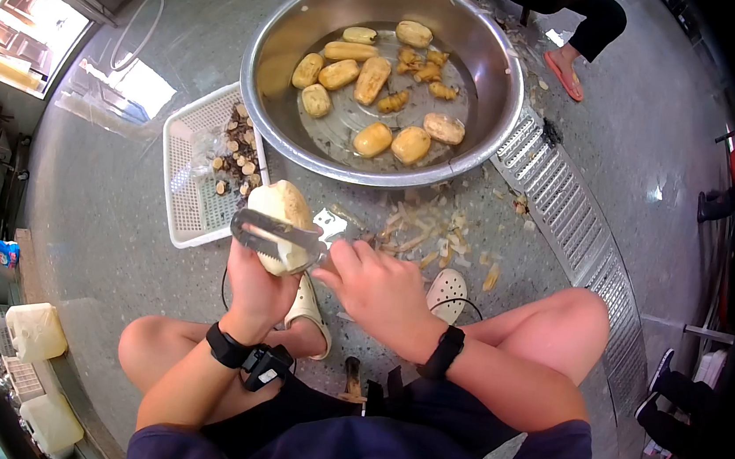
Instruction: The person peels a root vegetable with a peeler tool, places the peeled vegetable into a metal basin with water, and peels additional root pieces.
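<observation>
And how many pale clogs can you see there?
2: the left clog shows between the left hand and the right hand; the right clog is past the right hand, near the peel scraps.

1 peeler [282, 233], 1 metal basin [263, 122], 10 smooth roots [372, 80] inside, 2 cream clogs [447, 296]

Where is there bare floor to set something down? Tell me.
Bare floor lies left of the white basket and right of the metal grate. It's crowded between the steel basin and the pale clogs, where peelings lie scattered.
</observation>
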Motion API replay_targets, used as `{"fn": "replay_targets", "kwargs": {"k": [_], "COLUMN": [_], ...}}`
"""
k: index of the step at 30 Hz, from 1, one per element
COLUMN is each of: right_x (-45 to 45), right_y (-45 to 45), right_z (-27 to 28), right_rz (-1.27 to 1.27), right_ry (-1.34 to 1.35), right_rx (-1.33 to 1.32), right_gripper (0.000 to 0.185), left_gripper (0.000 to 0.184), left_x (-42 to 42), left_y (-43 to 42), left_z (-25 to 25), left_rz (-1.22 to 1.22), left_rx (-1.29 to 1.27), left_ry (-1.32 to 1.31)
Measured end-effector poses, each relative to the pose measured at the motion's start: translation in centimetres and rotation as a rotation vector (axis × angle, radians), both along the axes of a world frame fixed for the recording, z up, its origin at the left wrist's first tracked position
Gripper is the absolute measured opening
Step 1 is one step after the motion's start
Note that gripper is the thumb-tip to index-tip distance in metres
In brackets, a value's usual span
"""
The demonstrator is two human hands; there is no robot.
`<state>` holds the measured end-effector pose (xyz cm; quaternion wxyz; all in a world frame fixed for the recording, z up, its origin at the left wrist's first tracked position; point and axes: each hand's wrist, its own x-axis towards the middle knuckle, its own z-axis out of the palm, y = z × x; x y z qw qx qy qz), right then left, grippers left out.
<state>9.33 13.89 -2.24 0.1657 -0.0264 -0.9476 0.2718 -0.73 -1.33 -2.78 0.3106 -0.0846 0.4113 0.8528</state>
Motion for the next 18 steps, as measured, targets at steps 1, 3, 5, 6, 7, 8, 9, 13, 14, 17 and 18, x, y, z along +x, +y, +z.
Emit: {"fn": "replay_targets", "kwargs": {"k": [1,3,5,6,7,8,9,13,14,17,18], "right_x": [0.1,0.1,0.0,0.1,0.3,0.5,0.6,0.4,0.2,-0.4,-0.3], "right_y": [0.1,0.4,0.6,0.4,-0.2,-0.7,-1.3,-1.7,-1.3,-0.1,0.2], "right_z": [-0.1,-0.2,0.1,0.1,0.2,0.2,0.3,-0.2,-0.5,-0.6,-0.4], "right_rz": [0.017,0.037,0.039,0.019,-0.002,-0.022,-0.032,-0.026,-0.015,0.031,0.05], "right_ry": [0.037,0.082,0.095,0.033,-0.028,-0.088,-0.146,-0.149,-0.093,-0.031,-0.017], "right_rx": [0.038,0.091,0.123,0.053,-0.018,-0.088,-0.152,-0.188,-0.142,0.02,0.049], "right_gripper": [0.033,0.033,0.033,0.034,0.034,0.034,0.034,0.034,0.035,0.036,0.035], "left_gripper": [0.064,0.067,0.063,0.062,0.06,0.058,0.056,0.053,0.053,0.058,0.061], "left_x": [0.0,0.0,0.1,0.2,0.3,0.3,0.3,0.1,0.1,0.0,-0.1], "left_y": [-0.1,-0.1,-0.3,-0.4,-0.5,-0.5,-0.4,-0.6,-0.8,-0.9,-0.7], "left_z": [-0.1,-0.1,-0.7,-1.1,-1.3,-1.3,-1.3,-2.0,-2.0,-1.2,-0.8], "left_rz": [-0.013,-0.039,-0.007,0.009,0.026,0.042,0.059,0.089,0.074,0.007,-0.03], "left_rx": [0.006,0.017,-0.003,-0.013,-0.023,-0.044,-0.064,-0.104,-0.104,-0.105,-0.105], "left_ry": [-0.017,-0.048,0.002,0.027,0.053,0.078,0.103,0.185,0.146,0.067,0.066]}}
